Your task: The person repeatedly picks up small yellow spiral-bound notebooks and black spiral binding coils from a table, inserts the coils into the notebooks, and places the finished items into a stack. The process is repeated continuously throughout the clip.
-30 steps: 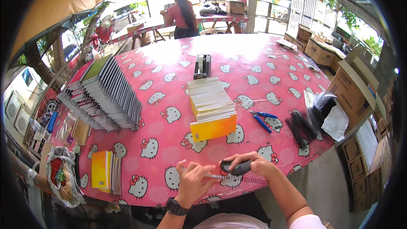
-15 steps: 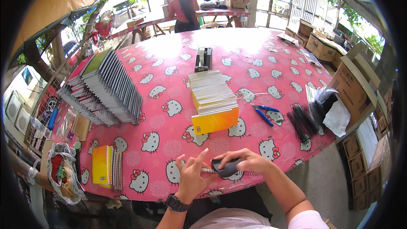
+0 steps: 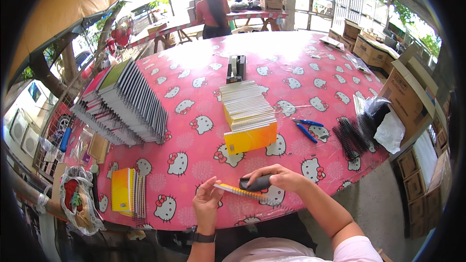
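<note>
Near the front edge of the table my left hand (image 3: 207,205) pinches one end of a small yellow notebook (image 3: 230,188) between thumb and fingers. The notebook is seen almost edge-on, with a spiral coil (image 3: 257,196) running along it and past its right end. My right hand (image 3: 282,177) is wrapped round a black hand-held device (image 3: 255,183) with a rounded body, just above the notebook's coil side; whether they touch cannot be made out. Beyond my hands stands a long row of yellow notebooks (image 3: 250,138). Several spiral-bound yellow notebooks (image 3: 122,189) stand at the left.
A tall stack of larger spiral notebooks (image 3: 128,99) is at the left. Blue-handled cutters (image 3: 308,129) lie right of the row, near black coils (image 3: 349,138) and a cardboard box (image 3: 405,92). A tape dispenser (image 3: 236,70) stands behind. A person (image 3: 212,9) works at a far table.
My left hand has turned and drawn its fingers in round the notebook's end. More of the yellow notebook shows, slanting down to the right. The black device stays in my right hand, slightly higher.
</note>
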Demonstrator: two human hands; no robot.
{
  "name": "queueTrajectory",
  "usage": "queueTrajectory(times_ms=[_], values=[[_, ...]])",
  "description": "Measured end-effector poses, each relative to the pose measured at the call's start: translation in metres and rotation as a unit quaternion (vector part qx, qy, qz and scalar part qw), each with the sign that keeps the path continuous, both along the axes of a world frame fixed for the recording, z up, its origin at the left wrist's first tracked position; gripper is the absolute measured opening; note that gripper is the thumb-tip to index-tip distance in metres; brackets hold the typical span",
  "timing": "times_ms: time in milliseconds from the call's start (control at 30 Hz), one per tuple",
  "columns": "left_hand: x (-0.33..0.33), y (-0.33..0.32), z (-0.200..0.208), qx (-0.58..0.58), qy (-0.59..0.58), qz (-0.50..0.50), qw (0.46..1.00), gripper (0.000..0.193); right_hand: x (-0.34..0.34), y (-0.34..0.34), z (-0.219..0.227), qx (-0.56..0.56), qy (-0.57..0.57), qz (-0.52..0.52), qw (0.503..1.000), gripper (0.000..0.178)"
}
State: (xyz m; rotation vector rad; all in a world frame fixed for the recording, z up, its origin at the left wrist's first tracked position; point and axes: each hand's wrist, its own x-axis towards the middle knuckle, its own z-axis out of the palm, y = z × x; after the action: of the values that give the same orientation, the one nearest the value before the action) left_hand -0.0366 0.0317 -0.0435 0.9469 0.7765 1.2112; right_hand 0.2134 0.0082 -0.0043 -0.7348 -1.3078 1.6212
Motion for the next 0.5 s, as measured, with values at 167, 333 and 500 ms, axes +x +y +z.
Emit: queueTrajectory(times_ms=[167, 333, 500], values=[[-0.002, -0.004, 0.005, 0.102, 0.158, 0.034, 0.982, 0.031, -0.005, -0.002, 0.018, -0.009, -0.17, -0.067, 0.983, 0.049], [0.012, 0.01, 0.005, 0.116, 0.166, 0.003, 0.979, 0.032, -0.003, 0.007, 0.016, 0.023, -0.253, -0.077, 0.964, 0.04], [0.02, 0.016, 0.006, 0.114, 0.104, 0.0, 0.988, 0.033, -0.014, 0.009, 0.017, 0.006, -0.11, -0.074, 0.991, 0.046]])
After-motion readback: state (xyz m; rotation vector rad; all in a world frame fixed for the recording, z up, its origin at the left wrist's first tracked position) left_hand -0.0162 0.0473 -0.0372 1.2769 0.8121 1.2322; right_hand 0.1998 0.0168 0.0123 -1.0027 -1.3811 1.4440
